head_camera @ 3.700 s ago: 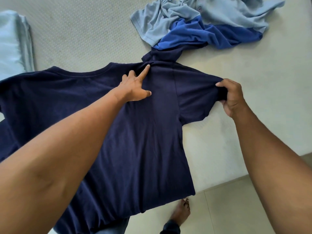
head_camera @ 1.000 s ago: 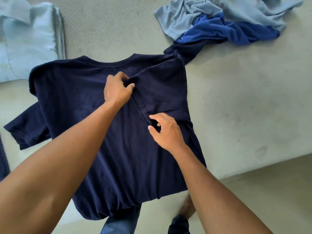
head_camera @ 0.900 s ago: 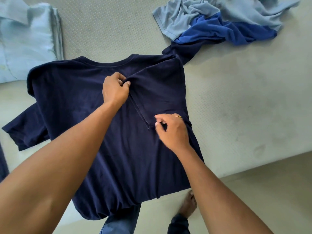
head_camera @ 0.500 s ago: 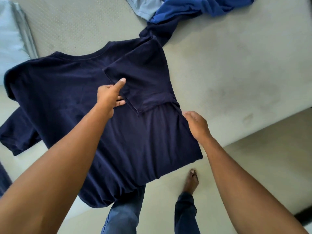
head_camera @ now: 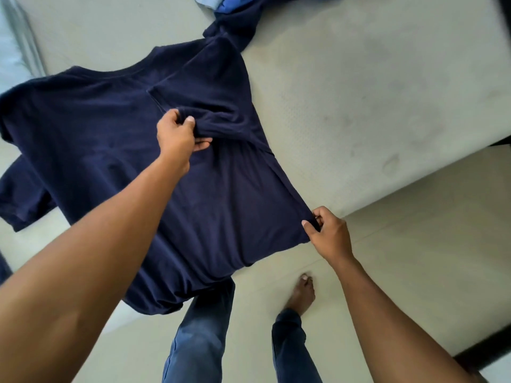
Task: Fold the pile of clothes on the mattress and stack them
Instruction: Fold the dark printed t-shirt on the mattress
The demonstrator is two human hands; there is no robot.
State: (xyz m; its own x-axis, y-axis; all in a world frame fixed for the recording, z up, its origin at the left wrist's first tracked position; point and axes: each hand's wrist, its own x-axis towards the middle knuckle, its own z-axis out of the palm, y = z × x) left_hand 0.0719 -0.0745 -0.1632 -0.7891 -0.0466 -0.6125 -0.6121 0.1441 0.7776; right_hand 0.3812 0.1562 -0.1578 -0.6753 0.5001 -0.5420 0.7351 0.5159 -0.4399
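Head cam, going left to right. At 10 o'clock, cut off by the frame, there's a pale blue folded stack (head_camera: 11, 59), too blurry to say what's in it. Next is the navy T-shirt (head_camera: 96, 128), spread on the mattress (head_camera: 359, 92) with the collar toward 12. One sleeve sticks out at 9 and the hem hangs off the near edge. The other sleeve is already folded in over the body.

The left grip (head_camera: 175, 132) is near the middle, thumb and fingers pinching the bunched edge of that folded-in sleeve. At 12 you can see a sliver of the unfolded pile (head_camera: 229, 1). The right grip (head_camera: 330, 234), at 4 o'clock, pinches the shirt's side edge just above the hem.

My guess on handling: light, floppy knit that won't hold a crease by itself and sags wherever it isn't held. I'd take it at seams and hems, two points at once, so the fold line stays straight.

No brand, tag or print I can read anywhere.
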